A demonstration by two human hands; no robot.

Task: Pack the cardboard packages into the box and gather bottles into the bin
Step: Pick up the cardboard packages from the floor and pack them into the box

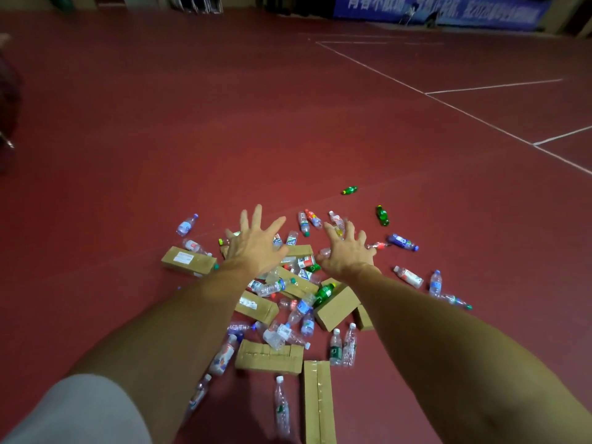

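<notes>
Fingers [258, 217] of the left hand [253, 248] are spread wide, holding nothing. The right hand [347, 256] is the same, splayed & empty, both over the far side of the pile at ctr frame. Cardboard packages [269, 357] & bottles [407, 276] lie mixed on the red floor [288, 123], lower ctr, w/ a green bottle [382, 215] apart toward ctr right. Best approach, imo: lift bottles off first, since several rest across packages & would roll, then grip each package by its long sides. No box or bin in view, so contents can't be told.
</notes>
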